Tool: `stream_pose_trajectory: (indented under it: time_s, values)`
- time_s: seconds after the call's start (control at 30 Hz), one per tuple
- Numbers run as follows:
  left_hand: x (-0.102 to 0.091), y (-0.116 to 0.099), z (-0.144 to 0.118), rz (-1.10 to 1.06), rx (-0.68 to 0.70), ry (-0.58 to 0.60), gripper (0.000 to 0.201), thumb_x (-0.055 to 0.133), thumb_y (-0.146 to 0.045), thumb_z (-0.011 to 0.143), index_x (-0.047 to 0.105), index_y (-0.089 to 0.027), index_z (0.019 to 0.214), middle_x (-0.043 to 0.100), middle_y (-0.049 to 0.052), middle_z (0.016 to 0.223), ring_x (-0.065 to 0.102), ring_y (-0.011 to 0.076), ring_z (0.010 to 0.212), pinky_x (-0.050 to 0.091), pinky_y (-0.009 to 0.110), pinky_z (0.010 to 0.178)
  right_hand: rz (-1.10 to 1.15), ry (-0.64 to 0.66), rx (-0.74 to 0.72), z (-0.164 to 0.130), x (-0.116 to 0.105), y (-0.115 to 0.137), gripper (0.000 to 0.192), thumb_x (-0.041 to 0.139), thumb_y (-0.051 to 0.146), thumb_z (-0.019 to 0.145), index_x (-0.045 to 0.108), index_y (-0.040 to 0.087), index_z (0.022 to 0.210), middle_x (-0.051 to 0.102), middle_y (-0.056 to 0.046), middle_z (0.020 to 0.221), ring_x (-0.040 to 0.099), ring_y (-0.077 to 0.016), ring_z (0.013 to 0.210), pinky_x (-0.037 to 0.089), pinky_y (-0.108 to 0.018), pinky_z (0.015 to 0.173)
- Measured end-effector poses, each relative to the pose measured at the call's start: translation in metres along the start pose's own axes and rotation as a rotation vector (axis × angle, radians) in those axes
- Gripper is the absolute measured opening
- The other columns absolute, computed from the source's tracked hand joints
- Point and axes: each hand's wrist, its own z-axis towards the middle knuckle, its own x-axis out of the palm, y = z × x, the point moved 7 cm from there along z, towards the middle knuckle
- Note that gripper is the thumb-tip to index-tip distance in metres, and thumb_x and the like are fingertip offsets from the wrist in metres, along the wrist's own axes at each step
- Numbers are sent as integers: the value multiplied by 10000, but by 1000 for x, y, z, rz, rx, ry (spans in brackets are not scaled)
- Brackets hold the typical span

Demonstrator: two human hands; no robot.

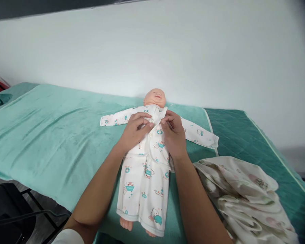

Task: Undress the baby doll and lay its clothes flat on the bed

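Observation:
A baby doll (152, 97) lies on its back, its head toward the wall. It wears a white printed pajama top (159, 146) and matching pajama pants (143, 189); both sleeves stretch out sideways. At the upper chest my right hand (173, 134) pinches the front edge of the top between thumb and fingers, lifting that flap slightly. Across the opening, my left hand (138, 130) rests on the other side of the front, its thumb and fingers curled near the edge. A pale button (150, 135) shows just below the hands. Whether the left fingertips grip the cloth is hard to see.
A light green cover (53, 135) lies on the bed, with a darker quilted cover (228, 135) at the right. A crumpled floral cloth (244, 189) sits right of the doll. Behind runs a white wall (152, 44). A black chair (11, 210) stands at lower left.

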Motion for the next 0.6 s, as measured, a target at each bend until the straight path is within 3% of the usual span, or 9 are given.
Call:
stream_pose_trajectory:
  time_s: [0.13, 0.23, 0.6]
  values:
    - [-1, -3, -4, 0, 23, 252, 117, 659, -334, 898, 697, -242, 837, 553, 45, 1433, 447, 273, 1380, 381, 454, 1122, 29, -62, 4, -6, -3, 3, 125, 621, 373, 905, 596, 251, 901, 556, -55, 1373, 496, -231, 1340, 419, -470, 1107]
    - [-5, 0, -6, -27, 45, 352, 87, 680, -339, 884, 705, -256, 884, 490, 38, 1506, 389, 276, 1442, 393, 438, 1123, 30, -65, 5, -11, -3, 10, 103, 641, 348, 892, 599, 254, 883, 563, -55, 1367, 498, -243, 1345, 451, -465, 1071]
    - [-5, 2, -6, 16, 47, 415, 142, 681, -353, 884, 662, -217, 848, 463, 39, 1529, 373, 254, 1459, 310, 450, 1209, -232, 236, -207, -21, 8, 32, 133, 614, 301, 938, 673, 259, 827, 598, -40, 1371, 477, -255, 1349, 348, -514, 1149]
